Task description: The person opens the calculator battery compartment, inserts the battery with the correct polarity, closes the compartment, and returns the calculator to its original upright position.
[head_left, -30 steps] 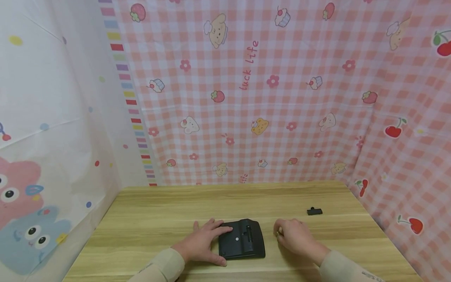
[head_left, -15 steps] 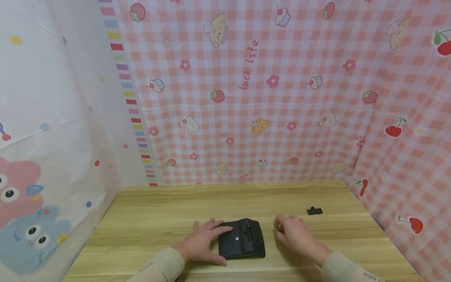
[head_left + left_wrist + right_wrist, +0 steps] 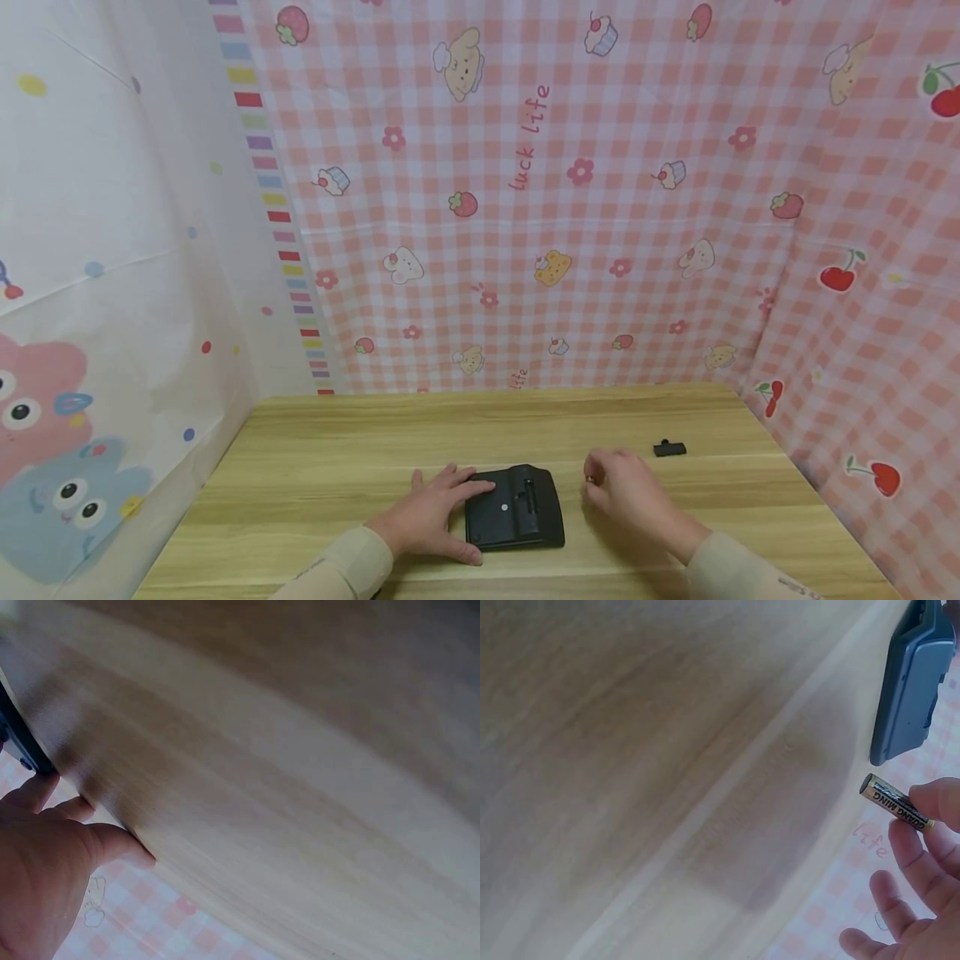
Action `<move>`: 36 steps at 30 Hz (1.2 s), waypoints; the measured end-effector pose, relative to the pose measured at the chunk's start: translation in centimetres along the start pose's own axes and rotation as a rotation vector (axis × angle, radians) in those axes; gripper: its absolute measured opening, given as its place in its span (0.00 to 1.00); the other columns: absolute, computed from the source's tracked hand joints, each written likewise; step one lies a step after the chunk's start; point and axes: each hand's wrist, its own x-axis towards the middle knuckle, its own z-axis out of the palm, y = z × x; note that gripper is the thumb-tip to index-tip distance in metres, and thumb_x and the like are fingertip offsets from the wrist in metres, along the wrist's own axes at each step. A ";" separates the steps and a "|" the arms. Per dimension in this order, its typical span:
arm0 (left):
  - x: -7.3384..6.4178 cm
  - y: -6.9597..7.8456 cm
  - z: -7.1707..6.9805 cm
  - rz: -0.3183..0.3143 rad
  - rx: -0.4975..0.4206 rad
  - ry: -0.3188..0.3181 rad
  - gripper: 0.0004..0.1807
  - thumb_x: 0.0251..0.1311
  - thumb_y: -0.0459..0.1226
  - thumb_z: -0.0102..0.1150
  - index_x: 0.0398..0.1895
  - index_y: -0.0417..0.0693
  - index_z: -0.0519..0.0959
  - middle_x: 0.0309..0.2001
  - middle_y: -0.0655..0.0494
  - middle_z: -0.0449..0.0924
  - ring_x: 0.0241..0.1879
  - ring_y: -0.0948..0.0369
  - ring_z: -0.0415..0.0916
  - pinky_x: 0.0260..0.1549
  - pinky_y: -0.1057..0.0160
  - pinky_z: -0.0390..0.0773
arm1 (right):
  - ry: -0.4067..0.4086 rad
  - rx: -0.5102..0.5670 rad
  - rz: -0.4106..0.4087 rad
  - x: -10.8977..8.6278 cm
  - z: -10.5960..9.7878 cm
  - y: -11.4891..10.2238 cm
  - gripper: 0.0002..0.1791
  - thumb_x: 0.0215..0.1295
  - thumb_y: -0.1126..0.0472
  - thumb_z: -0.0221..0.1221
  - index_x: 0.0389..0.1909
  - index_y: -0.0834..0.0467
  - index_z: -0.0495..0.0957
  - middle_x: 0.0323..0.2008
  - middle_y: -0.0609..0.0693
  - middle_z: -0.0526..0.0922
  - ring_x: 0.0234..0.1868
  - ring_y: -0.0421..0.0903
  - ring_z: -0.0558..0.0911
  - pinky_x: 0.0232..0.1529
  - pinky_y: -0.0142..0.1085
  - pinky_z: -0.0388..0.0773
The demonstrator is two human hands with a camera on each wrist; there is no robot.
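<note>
A black calculator (image 3: pixel 495 512) lies back side up on the wooden table, its narrow battery slot (image 3: pixel 531 497) uncovered on the right part. My left hand (image 3: pixel 429 518) rests on its left side with fingers spread, the thumb along the near edge. To the right of the calculator, my right hand (image 3: pixel 633 500) pinches a small battery (image 3: pixel 894 801) between thumb and fingertips, just off the calculator's edge. Black and gold, with lettering on its side, the battery shows clearly in the right wrist view; the head view mostly hides it behind the fingers.
A small black battery cover (image 3: pixel 670 448) lies on the table (image 3: pixel 360 433) behind the right hand. Pink checked cloth (image 3: pixel 525 317) hangs at the back and right, and a white printed cloth (image 3: pixel 150 275) on the left.
My right hand has shifted and turned slightly, with the battery still pinched at its fingertips. The left hand and the calculator stay where they were.
</note>
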 end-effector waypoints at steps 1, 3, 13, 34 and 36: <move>0.0 0.0 0.0 0.000 0.001 -0.001 0.54 0.50 0.69 0.77 0.81 0.78 0.64 0.85 0.48 0.58 0.85 0.37 0.49 0.70 0.13 0.43 | -0.003 0.006 0.006 0.1 -0.1 0.0 0.13 0.59 0.63 0.75 0.31 0.48 0.79 0.30 0.41 0.80 0.38 0.43 0.76 0.40 0.42 0.77; 0.0 -0.1 0.1 0.003 0.004 -0.002 0.54 0.50 0.69 0.77 0.82 0.78 0.64 0.85 0.48 0.58 0.85 0.37 0.49 0.69 0.13 0.43 | -0.002 0.018 0.008 0.2 -0.2 -0.1 0.13 0.59 0.64 0.75 0.31 0.47 0.79 0.31 0.41 0.81 0.39 0.43 0.77 0.40 0.40 0.78; 0.1 -0.1 0.0 0.004 0.009 -0.004 0.54 0.50 0.69 0.76 0.82 0.78 0.63 0.85 0.49 0.58 0.85 0.37 0.49 0.70 0.13 0.44 | 0.061 0.035 -0.061 0.9 -1.0 -0.2 0.12 0.63 0.64 0.74 0.31 0.48 0.79 0.30 0.40 0.84 0.41 0.47 0.80 0.39 0.38 0.75; 0.0 -0.1 0.0 -0.004 -0.018 -0.005 0.53 0.50 0.69 0.76 0.81 0.79 0.64 0.85 0.49 0.57 0.86 0.38 0.48 0.70 0.13 0.41 | 0.061 0.060 -0.089 2.8 -1.2 -3.1 0.09 0.66 0.59 0.74 0.34 0.48 0.81 0.32 0.39 0.87 0.28 0.34 0.74 0.32 0.32 0.72; 0.0 -0.2 0.1 -0.007 -0.020 -0.007 0.53 0.50 0.70 0.76 0.81 0.80 0.63 0.85 0.49 0.57 0.86 0.38 0.48 0.70 0.13 0.40 | 0.060 0.055 -0.091 2.9 -1.0 -3.6 0.09 0.65 0.59 0.74 0.34 0.48 0.81 0.31 0.39 0.87 0.29 0.34 0.76 0.34 0.33 0.74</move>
